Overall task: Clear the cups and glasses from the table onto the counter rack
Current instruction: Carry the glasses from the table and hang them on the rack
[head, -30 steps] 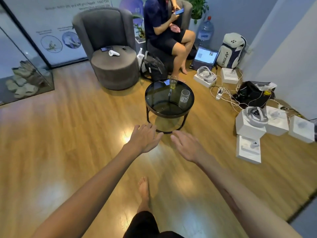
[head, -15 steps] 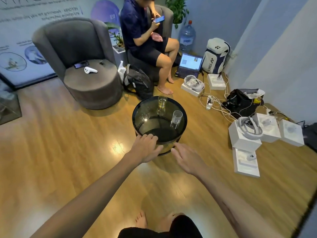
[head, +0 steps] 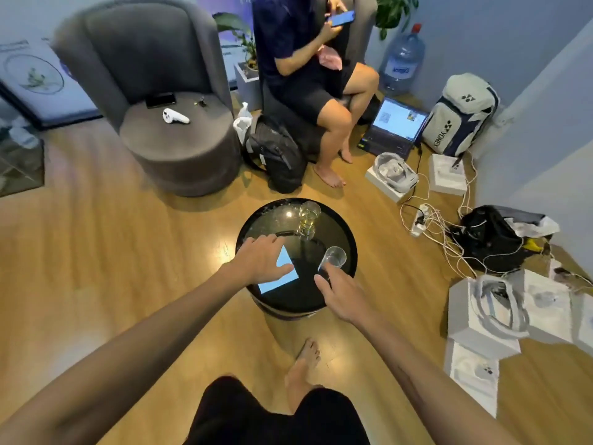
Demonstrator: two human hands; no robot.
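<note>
A round black glass table [head: 348,252] stands just ahead of me. At its far edge stands a glass [head: 308,220] holding some yellowish liquid. An empty clear glass [head: 333,257] stands at the right side. My right hand [head: 340,292] reaches toward the empty glass, its fingertips at the glass's near side; whether they touch it I cannot tell. My left hand [head: 261,260] hovers over the table's left half with fingers spread and relaxed, holding nothing. No counter rack is in view.
A grey armchair [head: 167,101] stands at the back left. A seated person [head: 308,75] is behind the table with a black backpack [head: 279,155] beside. White boxes [head: 481,319], cables [head: 442,232], a laptop [head: 393,126] and bags crowd the floor on the right.
I have stepped closer to the table. Both hands moved forward from short of its near rim to over its top, the right one reaching the empty glass.
</note>
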